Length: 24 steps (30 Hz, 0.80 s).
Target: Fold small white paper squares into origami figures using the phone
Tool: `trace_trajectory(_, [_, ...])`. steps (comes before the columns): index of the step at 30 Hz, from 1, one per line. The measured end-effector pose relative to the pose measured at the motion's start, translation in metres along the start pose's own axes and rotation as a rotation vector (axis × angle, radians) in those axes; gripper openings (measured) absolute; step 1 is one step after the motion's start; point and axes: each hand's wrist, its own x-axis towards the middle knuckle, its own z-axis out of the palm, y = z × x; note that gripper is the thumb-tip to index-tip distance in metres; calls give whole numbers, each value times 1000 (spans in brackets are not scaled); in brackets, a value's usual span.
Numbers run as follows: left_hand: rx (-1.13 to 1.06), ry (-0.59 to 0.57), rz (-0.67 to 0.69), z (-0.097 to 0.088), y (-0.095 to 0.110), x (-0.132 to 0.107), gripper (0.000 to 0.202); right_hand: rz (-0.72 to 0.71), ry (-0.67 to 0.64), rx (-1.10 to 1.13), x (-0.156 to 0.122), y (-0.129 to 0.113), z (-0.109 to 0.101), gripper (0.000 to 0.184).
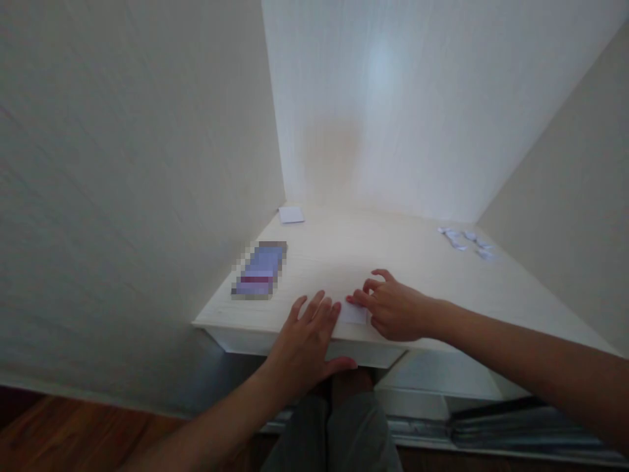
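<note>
The right hand point(397, 309) touched white paper point(354, 315) near the tabletop's point(363, 239) front edge, whether pinching it could not be told; the left hand point(305, 337), thumb spread wide, lay just beside. Working the paper seemed underway, next needing a steady touch. White pieces point(451, 238) lay toward the back right corner.

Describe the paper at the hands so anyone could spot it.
Find the white tabletop, then its near edge, where the left hand and right hand nearly meet. The white paper lies between them. Unlike the white square back left and white pieces back right, it alone lies by the hands.
</note>
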Motion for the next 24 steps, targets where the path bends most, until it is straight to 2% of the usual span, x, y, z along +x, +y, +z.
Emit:
trace_trajectory(3, [-24, 21, -41, -8, -1, -2, 69, 51, 21, 38, -1, -2, 3, 40])
trace_trajectory(6, [-56, -26, -41, -21, -6, 19, 37, 130, 57, 106, -1, -5, 8, 39])
trace_trajectory(9, [-143, -169, -68, -27, -17, 53, 34, 240, 131, 221, -4, -12, 19, 33])
trace_trajectory(13, [-178, -195, -57, -21, -29, 81, 24, 419, 327, 488, -8, -18, 42, 28])
trace_trajectory(16, [-176, -182, -8, -12, -29, 79, 27, 513, 443, 598, -8, -15, 59, 41])
trace_trajectory(19, [-164, -138, 55, -5, -26, 68, 34, 583, 481, 627, -7, -9, 67, 52])
trace_trajectory(24, [-128, -34, 110, 1, -22, 57, 39, 682, 474, 647, -8, -5, 62, 48])
